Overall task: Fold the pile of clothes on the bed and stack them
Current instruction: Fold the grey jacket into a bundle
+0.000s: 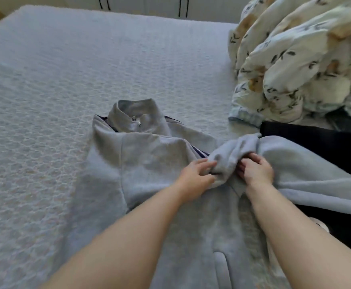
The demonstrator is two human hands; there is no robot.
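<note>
A: What is seen, from the largest thing down?

B: A bed [55, 80] under a textured cover is seen, with a printed duvet [295, 59] heaped at its far right. A grey jacket [149, 163] is laid flat near the middle of the bed, close to the person. Dark clothes [316, 147] are partly covered by a pale blue garment [305, 163] just to the right.

A: How is the jacket pointed?

B: Its collar is turned away from the person and its hem toward them, so the long axis runs near to far. It is zipped at the neck.

A: And the hands?

B: The jacket's right sleeve [226, 161] is gripped by both. The left hand [195, 174] is curled round the bunched cloth from the left, the right hand [255, 170] from the right.

A: Which step is in hand?

B: The sleeve fold, it is judged; nothing folded or stacked is visible. Next, the sleeve would need to be straightened and laid across the chest.
</note>
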